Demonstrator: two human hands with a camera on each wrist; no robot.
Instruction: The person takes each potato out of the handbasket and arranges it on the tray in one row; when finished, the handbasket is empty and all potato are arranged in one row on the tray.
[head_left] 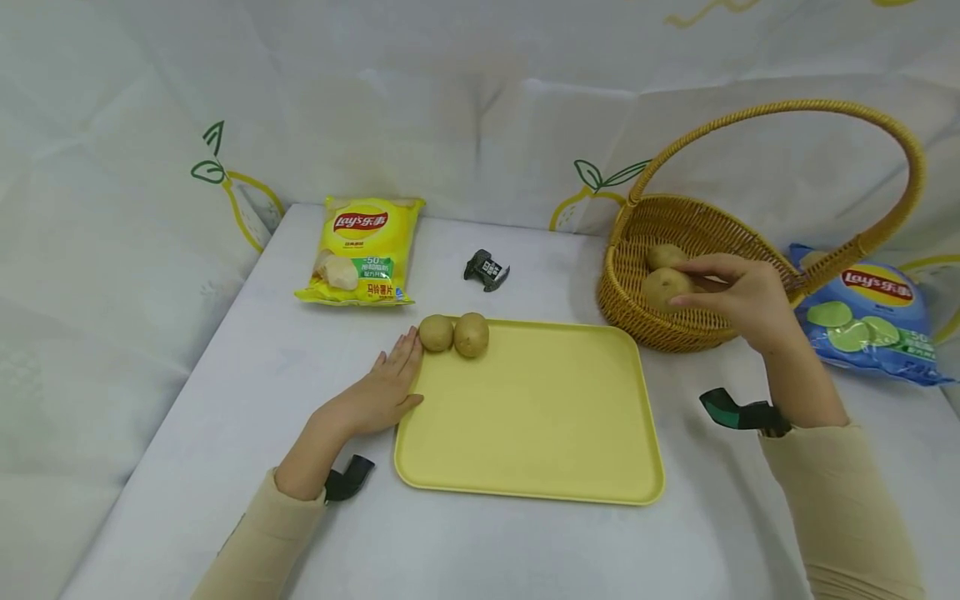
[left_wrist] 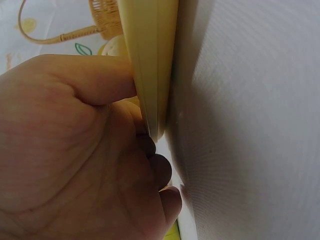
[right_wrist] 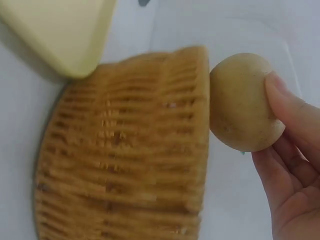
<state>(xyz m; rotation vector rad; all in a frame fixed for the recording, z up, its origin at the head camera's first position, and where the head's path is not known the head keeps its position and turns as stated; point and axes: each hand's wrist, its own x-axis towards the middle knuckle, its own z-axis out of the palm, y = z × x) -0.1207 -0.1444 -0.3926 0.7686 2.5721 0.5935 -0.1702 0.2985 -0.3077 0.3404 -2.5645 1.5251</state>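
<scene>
My right hand (head_left: 750, 298) pinches a round potato (right_wrist: 242, 100) between thumb and fingers, over the rim of the wicker basket (head_left: 678, 332). Behind it in the head view, another potato (head_left: 665, 256) shows inside the basket. With fingers extended, my left hand (head_left: 375, 395) rests along the left edge of the yellow tray (head_left: 532, 417); its thumb touches the rim in the left wrist view. Two potatoes, one at the corner (head_left: 436, 333) and one beside it (head_left: 472, 335), lie at the tray's upper left, the first close to my left fingertips.
A yellow chip bag (head_left: 363, 254) lies at the back left and a blue chip bag (head_left: 870, 317) to the right of the basket. Between the yellow bag and basket sits a small black object (head_left: 487, 270) with a white label. The basket's tall handle (head_left: 810, 106) arches above it.
</scene>
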